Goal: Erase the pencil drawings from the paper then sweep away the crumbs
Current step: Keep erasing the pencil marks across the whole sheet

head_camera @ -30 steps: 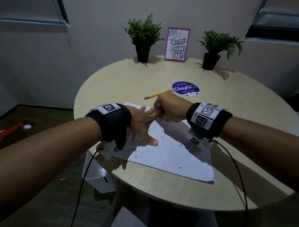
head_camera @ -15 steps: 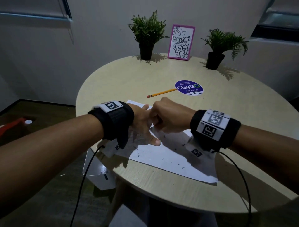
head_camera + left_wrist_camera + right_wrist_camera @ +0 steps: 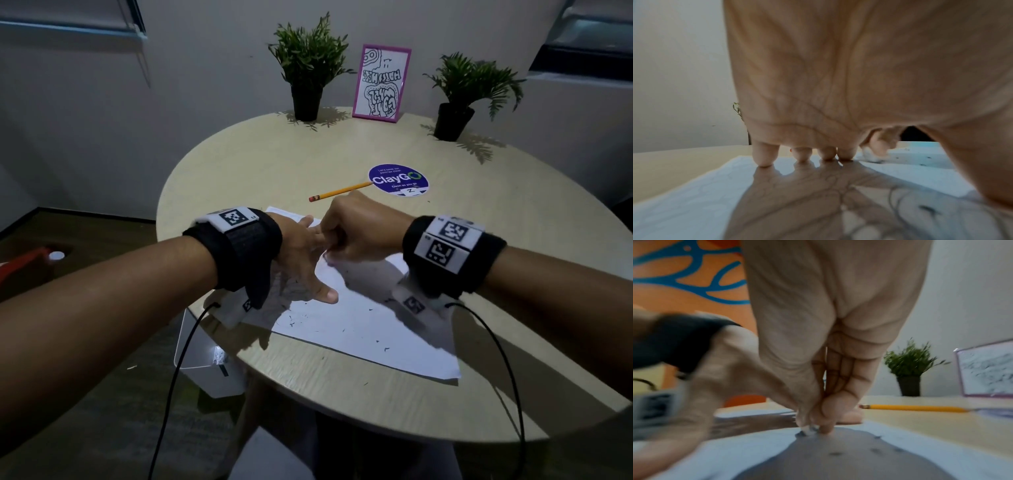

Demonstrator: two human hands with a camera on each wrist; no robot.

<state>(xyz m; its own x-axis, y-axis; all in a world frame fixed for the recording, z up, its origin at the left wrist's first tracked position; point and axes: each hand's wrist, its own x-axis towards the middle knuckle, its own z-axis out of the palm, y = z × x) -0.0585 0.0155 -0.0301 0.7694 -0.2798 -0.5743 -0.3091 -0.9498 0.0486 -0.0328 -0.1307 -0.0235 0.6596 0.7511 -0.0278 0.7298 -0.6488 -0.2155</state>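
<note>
A white sheet of paper (image 3: 359,322) lies on the round table (image 3: 513,274), speckled with dark eraser crumbs (image 3: 291,320). My left hand (image 3: 305,263) presses flat on the sheet's left part, fingertips (image 3: 764,155) spread and down on the paper (image 3: 694,203). Faint pencil lines (image 3: 900,203) show under that palm. My right hand (image 3: 356,233) is curled, just right of the left fingers, and pinches a small white eraser (image 3: 871,155) against the sheet. In the right wrist view the right fingertips (image 3: 818,418) touch the paper (image 3: 900,459) and hide the eraser.
A yellow pencil (image 3: 342,191) lies just beyond the paper, next to a round blue sticker (image 3: 399,180). Two potted plants (image 3: 308,68) (image 3: 459,99) and a pink-framed picture (image 3: 382,84) stand at the table's far edge. A white bin (image 3: 209,363) sits below the left edge.
My right hand has shifted in short strokes over the paper beside the left fingers. The left hand has stayed pressed in place.
</note>
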